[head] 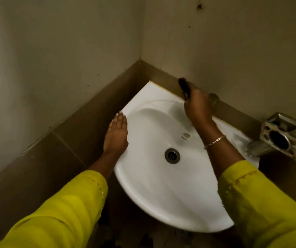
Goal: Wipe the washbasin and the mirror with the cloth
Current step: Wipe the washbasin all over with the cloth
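Note:
A white corner washbasin point(149, 185) sits against brown wall tiles, with a metal drain point(172, 155) in its bowl. My left hand point(116, 135) lies flat, fingers together, on the basin's left rim. My right hand point(197, 106) is closed around a dark, blurred object point(183, 86) at the basin's back edge; whether it is the cloth or a tap handle I cannot tell. No mirror is in view. Both arms wear yellow sleeves, and a bracelet circles the right wrist.
A worn metal holder with a round hole point(281, 136) is fixed to the wall at the right, with a metal tap point(259, 149) below it. Brown tiles point(54, 140) and pale walls close in the corner. A floor drain point(183, 233) shows under the basin.

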### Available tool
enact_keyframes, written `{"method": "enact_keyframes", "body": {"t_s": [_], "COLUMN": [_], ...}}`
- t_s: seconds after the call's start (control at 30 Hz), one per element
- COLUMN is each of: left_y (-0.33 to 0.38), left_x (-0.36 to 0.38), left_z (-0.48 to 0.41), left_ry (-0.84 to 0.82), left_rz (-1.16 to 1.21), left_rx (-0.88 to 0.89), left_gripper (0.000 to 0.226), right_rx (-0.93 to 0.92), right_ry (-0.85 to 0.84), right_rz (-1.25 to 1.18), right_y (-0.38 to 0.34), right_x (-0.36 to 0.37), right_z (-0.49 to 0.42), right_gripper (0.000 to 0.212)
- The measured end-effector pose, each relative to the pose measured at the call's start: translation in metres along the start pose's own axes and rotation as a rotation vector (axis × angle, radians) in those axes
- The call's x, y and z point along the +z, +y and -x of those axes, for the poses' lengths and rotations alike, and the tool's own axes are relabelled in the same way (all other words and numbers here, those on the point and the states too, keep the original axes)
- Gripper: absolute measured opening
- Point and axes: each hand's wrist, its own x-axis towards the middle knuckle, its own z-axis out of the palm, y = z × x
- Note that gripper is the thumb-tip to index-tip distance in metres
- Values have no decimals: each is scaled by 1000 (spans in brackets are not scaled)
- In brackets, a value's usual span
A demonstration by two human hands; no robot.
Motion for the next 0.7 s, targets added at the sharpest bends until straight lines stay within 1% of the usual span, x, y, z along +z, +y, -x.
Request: {"method": "enact_keyframes", "body": {"t_s": [0.03, 0.07, 0.1, 0.13, 0.2, 0.23, 0.27, 0.33, 0.37, 0.4, 0.47, 0.53, 0.7], "left_y": [-1, -1, -1, -2, -2, -2, -2, -2, -3, -2, -2, -2, -2], "left_x": [1, 2, 3, 3, 5, 6, 6, 7, 7, 7, 8, 9, 10], "left_z": [0, -1, -2, -2, -3, -3, -3, -3, -3, -3, -4, -5, -6], "left_ry": [20, 37, 46, 47, 48, 53, 57, 74, 80, 75, 73, 57, 57], "left_rz": [11, 25, 35, 33, 24, 26, 27, 24, 23, 17, -8, -40, -66], "left_rx": [-2, 0, 5, 6, 6, 6, 9, 12, 13, 15, 15, 1, -8], "left_gripper": [70, 70, 70, 70, 69, 69, 69, 70, 70, 70, 70, 73, 79], "right_rx": [-63, -90, -85, -50, 55, 89, 100, 65, 36, 18, -15, -54, -175], "right_ry": [21, -7, -85, -209, -474, -522, -489, -300, -233, -223, -269, -277, -169], "right_rz": [119, 249, 360, 432, 506, 524, 516, 464, 449, 451, 460, 462, 465], "right_y": [1, 5, 12, 21, 40, 45, 48, 45, 44, 46, 57, 70, 88], "right_x": [9, 22, 37, 54, 82, 91, 95, 95, 95, 96, 101, 105, 105], "right_z": [-4, -6, -6, -3, 5, 6, 6, -1, -7, -13, -19, -17, 8], "right_gripper": [54, 58, 57, 59, 77, 85, 86, 71, 66, 64, 65, 65, 57]}}
